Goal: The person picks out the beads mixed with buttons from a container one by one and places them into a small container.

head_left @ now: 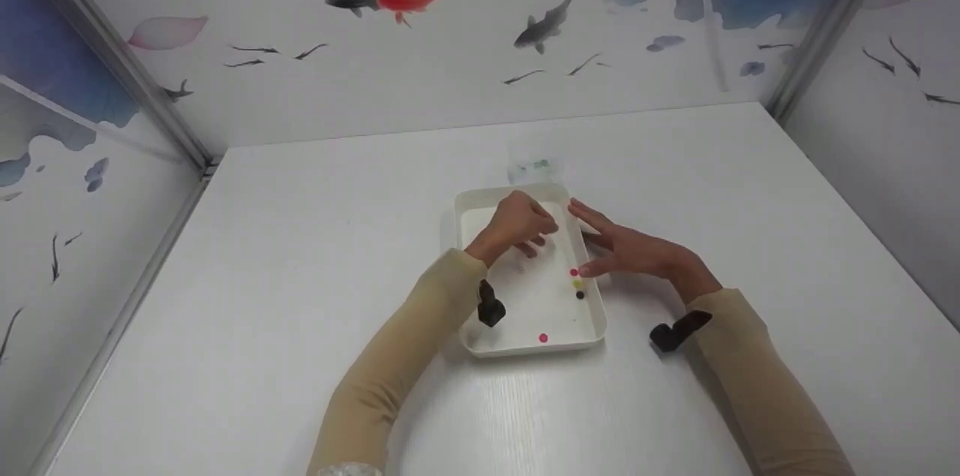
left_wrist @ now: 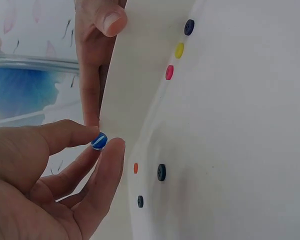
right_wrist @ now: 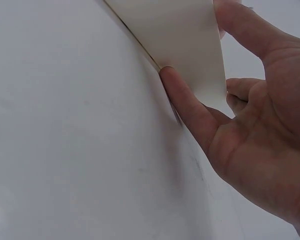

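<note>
My left hand [head_left: 521, 224] is over the far part of a white rectangular tray [head_left: 536, 303], pinching a small, shiny blue button [left_wrist: 99, 141] between thumb and fingertips. With its fingers spread along the outside of the tray's right wall, my right hand [head_left: 630, 247] touches that wall, thumb at the rim. Along this wall inside lie a pink button [left_wrist: 169, 72], a yellow button [left_wrist: 179, 50] and a dark blue button [left_wrist: 189, 27] in a row. An orange button [left_wrist: 136, 168] and two dark buttons [left_wrist: 161, 172] show at another part of the tray. A red button [head_left: 544, 338] lies by the near wall.
Behind the tray lies a small clear plastic bag [head_left: 532, 172] with green print. The white table [head_left: 300, 236] is bounded by panels printed with fish [head_left: 547, 27] at the back and sides. Black wrist cameras [head_left: 491, 305] sit at both sleeves.
</note>
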A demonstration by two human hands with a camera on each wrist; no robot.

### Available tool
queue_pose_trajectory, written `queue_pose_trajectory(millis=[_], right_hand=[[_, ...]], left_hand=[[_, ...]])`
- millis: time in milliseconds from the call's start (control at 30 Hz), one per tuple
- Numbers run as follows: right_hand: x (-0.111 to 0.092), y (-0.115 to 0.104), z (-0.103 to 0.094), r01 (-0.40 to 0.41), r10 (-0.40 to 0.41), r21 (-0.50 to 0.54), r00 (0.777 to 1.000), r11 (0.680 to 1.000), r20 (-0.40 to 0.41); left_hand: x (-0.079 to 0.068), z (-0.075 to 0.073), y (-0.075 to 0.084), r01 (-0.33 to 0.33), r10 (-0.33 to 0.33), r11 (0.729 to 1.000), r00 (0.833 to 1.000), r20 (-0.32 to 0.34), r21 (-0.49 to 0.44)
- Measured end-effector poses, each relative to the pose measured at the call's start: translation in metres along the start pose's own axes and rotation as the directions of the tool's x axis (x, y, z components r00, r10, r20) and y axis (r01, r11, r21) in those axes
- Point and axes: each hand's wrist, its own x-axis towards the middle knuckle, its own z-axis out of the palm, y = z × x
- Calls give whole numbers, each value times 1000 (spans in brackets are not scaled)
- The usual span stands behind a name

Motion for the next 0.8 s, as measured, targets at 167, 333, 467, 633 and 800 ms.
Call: queue_pose_trajectory(millis=[167, 333, 467, 633, 800], right_hand=[[1, 1, 0, -10, 11, 20, 1000, 1000, -4], [2, 1, 1, -7, 7, 32, 1000, 999, 6], [1, 0, 1, -8, 8, 34, 1000, 999, 6], [0, 0, 0, 5, -6, 44, 1000, 999, 8], [-1, -1, 0, 8, -8, 42, 1000, 999, 7]], left_hand=[[0, -7, 8, 2, -2, 1000, 1000, -12, 0], [0, -13, 9, 18, -18, 1000, 999, -27, 14], [0, -17, 10, 12, -12, 1000, 999, -42, 2], [2, -21, 11, -17, 13, 999, 998, -61, -51], [4, -23, 12, -42, 33, 993, 996, -79, -113]])
